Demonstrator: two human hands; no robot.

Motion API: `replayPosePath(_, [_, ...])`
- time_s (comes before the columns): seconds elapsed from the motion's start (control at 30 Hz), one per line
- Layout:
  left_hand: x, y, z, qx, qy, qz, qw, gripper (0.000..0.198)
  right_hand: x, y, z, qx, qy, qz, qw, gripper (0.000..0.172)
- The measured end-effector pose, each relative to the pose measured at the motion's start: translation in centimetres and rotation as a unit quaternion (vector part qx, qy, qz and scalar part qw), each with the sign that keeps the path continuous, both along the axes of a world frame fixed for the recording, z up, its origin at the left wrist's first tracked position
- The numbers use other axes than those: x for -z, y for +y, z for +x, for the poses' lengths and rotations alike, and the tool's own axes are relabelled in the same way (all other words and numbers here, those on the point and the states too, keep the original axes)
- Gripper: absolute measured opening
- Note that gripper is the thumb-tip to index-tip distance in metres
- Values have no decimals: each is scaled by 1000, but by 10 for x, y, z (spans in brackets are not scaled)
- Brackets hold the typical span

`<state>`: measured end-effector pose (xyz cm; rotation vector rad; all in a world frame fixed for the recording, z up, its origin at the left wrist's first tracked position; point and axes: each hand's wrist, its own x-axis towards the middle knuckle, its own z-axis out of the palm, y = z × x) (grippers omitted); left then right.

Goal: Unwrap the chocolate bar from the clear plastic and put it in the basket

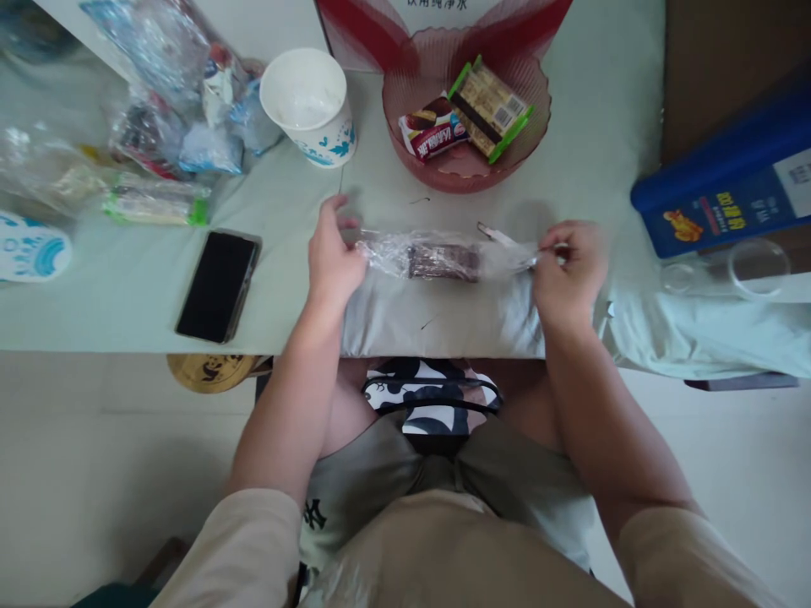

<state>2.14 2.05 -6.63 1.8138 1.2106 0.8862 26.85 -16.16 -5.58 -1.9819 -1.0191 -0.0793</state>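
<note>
A dark brown bar [444, 262] lies inside clear plastic wrap [388, 253] near the table's front edge. My left hand [334, 253] is at the wrap's left end, thumb against the plastic and some fingers apart; whether it grips the film is hard to tell. At the right end my right hand [570, 268] is closed, pinching the twisted film between thumb and fingers. Just above the wrap, near my right hand, is a small thin white item [498, 235], partly blurred.
Beyond the wrap stand a pink bowl [465, 173] with packaged snacks and a paper cup [310, 105]. A phone [217, 287] and several plastic packages [158, 200] lie left. On the right are a blue box [710, 211] and a clear cup [757, 268] on its side.
</note>
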Motion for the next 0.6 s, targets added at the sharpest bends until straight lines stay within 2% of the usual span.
replayPosePath(0.07, [-5, -6, -2, 29, -13, 38, 999, 41, -6, -5, -5, 20, -30, 67, 997, 12])
replayPosePath(0.13, [-13, -15, 2, 99, 0, 55, 994, 41, -12, -7, -13, -23, -31, 108, 993, 16])
replayPosePath(0.2, [-21, -25, 8, 168, 33, 57, 984, 47, -15, -7, -21, -103, -22, 69, 992, 22])
replayPosePath(0.27, [-25, -30, 14, 208, 66, 56, 974, 47, -14, -4, -24, -153, -21, -32, 988, 36])
replayPosePath(0.33, [-26, -31, 17, 220, 87, 65, 969, 37, -11, -1, -23, -156, -25, -121, 980, 47])
replayPosePath(0.43, [-26, -31, 17, 205, 83, 98, 970, 15, -9, 1, -19, -165, -40, -171, 971, 33])
replayPosePath(0.5, [-29, -33, 15, 185, 48, 115, 975, 13, -11, -2, -18, -185, -56, -155, 969, 21])
replayPosePath(0.6, [-37, -37, 11, 170, -38, 117, 978, 16, -20, -6, -20, -211, -86, -61, 972, 16])
